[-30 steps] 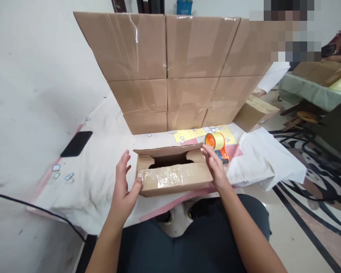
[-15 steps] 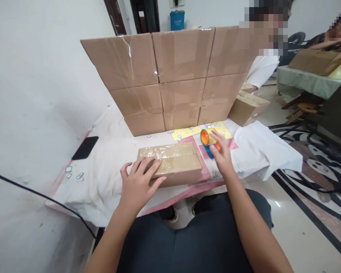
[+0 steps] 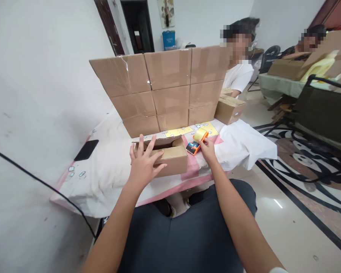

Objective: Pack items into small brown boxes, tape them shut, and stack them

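A small brown cardboard box [image 3: 173, 163] lies before me on the cloth-covered table. Its near top flap lies flat, while a dark gap shows along the far side where the far flap stands up. My left hand [image 3: 143, 161] rests over the box's left end with fingers spread. To the right of the box, my right hand [image 3: 209, 151] has its fingers closed on the orange edge of a tape dispenser [image 3: 193, 147], which carries a roll of yellowish clear tape [image 3: 200, 134]. The dispenser sits close to the tabletop; whether it touches is unclear.
Stacked cardboard boxes [image 3: 170, 91] form a wall behind the work spot. A black phone [image 3: 86, 150] lies at left on the white tablecloth [image 3: 110, 167]. Another box [image 3: 230, 110] stands at right near a person in white [image 3: 240, 76]. A black cable [image 3: 45, 189] hangs at left.
The box top, closed and taped before, now shows an opening with a raised far flap. My right hand has closed on the tape dispenser, which is turned differently. The view has shifted.
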Demonstrator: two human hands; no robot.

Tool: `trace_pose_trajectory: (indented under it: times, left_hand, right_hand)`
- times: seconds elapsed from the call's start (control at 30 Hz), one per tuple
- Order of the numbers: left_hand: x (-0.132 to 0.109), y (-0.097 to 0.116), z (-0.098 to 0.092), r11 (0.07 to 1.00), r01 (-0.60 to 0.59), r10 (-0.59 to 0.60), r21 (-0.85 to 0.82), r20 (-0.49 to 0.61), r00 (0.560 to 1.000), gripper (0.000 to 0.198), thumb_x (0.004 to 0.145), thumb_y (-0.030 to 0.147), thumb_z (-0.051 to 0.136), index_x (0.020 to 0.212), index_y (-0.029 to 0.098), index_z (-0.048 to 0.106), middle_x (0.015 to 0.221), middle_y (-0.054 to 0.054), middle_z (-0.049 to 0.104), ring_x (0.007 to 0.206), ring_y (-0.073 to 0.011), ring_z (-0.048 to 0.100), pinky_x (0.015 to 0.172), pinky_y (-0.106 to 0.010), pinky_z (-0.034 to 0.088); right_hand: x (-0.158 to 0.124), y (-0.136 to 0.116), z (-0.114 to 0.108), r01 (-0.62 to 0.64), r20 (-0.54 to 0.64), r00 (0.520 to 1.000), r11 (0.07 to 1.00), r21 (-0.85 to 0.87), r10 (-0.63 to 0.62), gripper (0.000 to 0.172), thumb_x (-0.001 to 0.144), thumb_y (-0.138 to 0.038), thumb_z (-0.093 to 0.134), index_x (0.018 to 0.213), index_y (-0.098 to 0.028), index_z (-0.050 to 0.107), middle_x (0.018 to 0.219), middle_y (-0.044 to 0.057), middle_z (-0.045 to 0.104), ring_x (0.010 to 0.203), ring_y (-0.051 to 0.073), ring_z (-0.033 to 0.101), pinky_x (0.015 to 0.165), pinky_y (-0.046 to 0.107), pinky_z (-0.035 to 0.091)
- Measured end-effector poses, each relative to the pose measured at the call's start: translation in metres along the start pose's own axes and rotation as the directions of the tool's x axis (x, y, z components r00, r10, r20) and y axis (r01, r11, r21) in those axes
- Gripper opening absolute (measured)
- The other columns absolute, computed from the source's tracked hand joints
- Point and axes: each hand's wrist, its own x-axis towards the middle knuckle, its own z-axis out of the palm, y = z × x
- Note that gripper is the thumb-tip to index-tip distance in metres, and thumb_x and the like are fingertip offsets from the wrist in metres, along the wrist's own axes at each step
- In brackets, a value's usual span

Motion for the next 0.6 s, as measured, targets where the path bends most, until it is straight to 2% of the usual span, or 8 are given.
trace_pose_trajectory:
  times: [0.07, 0.17, 0.2, 0.27, 0.43, 0.6]
  left_hand:
    - [0.007, -0.004, -0.002, 0.999, -0.033, 0.034, -0.019, 0.04, 0.999, 0.035, 0.082, 0.041, 0.075, 0.114, 0.026, 0.071, 0.162, -0.009, 0.034, 0.152, -0.0452, 0.018, 0.117, -0.072, 0.014]
    - [0.009, -0.006, 0.002, 0.998, -0.014, 0.025, -0.066, 0.168, 0.985, 0.052, 0.088, 0.038, 0.069, 0.136, 0.023, 0.057, 0.149, -0.012, 0.054, 0.14, -0.0366, 0.047, 0.116, -0.059, 0.034]
    - [0.007, -0.006, 0.005, 0.997, 0.004, 0.01, -0.072, 0.196, 0.981, 0.058, 0.089, 0.037, 0.068, 0.142, 0.022, 0.051, 0.144, -0.012, 0.059, 0.136, -0.0341, 0.052, 0.113, -0.054, 0.04]
    - [0.0, -0.005, 0.011, 0.997, 0.031, -0.017, -0.065, 0.207, 0.978, 0.061, 0.09, 0.038, 0.066, 0.146, 0.023, 0.047, 0.141, -0.009, 0.062, 0.135, -0.0316, 0.053, 0.109, -0.047, 0.045]
    - [-0.01, -0.006, 0.025, 0.997, 0.033, -0.022, -0.069, 0.152, 0.988, 0.055, 0.09, 0.039, 0.066, 0.142, 0.028, 0.054, 0.144, -0.004, 0.06, 0.137, -0.0313, 0.052, 0.11, -0.047, 0.044]
    - [0.014, -0.021, 0.036, 0.996, 0.081, -0.074, -0.04, 0.149, 0.986, 0.048, 0.089, 0.036, 0.065, 0.136, 0.028, 0.059, 0.139, -0.007, 0.063, 0.127, -0.0333, 0.059, 0.102, -0.048, 0.047]
  right_hand:
    - [-0.006, -0.005, -0.003, 0.025, -0.084, 0.996, 1.0, 0.013, -0.024, 0.032, 0.085, -0.046, 0.055, 0.085, -0.015, 0.062, 0.085, 0.004, 0.065, 0.082, 0.017, 0.055, 0.079, 0.031, 0.048]
    - [-0.015, -0.013, -0.01, 0.045, -0.172, 0.985, 0.99, 0.132, -0.022, 0.03, 0.083, -0.044, 0.058, 0.09, -0.015, 0.062, 0.087, 0.004, 0.065, 0.079, 0.017, 0.057, 0.08, 0.031, 0.048]
    - [-0.017, -0.016, -0.012, 0.056, -0.2, 0.98, 0.98, 0.192, -0.016, 0.031, 0.083, -0.045, 0.058, 0.093, -0.016, 0.062, 0.089, 0.004, 0.066, 0.08, 0.018, 0.058, 0.08, 0.032, 0.049]
    - [-0.021, -0.022, -0.016, 0.087, -0.255, 0.967, 0.949, 0.304, -0.007, 0.033, 0.082, -0.046, 0.059, 0.098, -0.017, 0.062, 0.093, 0.005, 0.067, 0.084, 0.019, 0.061, 0.082, 0.032, 0.05]
    - [-0.03, -0.037, -0.019, 0.15, -0.317, 0.948, 0.887, 0.437, -0.004, 0.034, 0.083, -0.045, 0.061, 0.104, -0.019, 0.061, 0.102, 0.005, 0.069, 0.09, 0.02, 0.065, 0.085, 0.033, 0.052]
    - [-0.036, -0.045, -0.017, 0.122, -0.264, 0.964, 0.844, 0.522, 0.023, 0.042, 0.084, -0.045, 0.06, 0.119, -0.022, 0.057, 0.111, 0.007, 0.07, 0.1, 0.022, 0.068, 0.089, 0.036, 0.054]
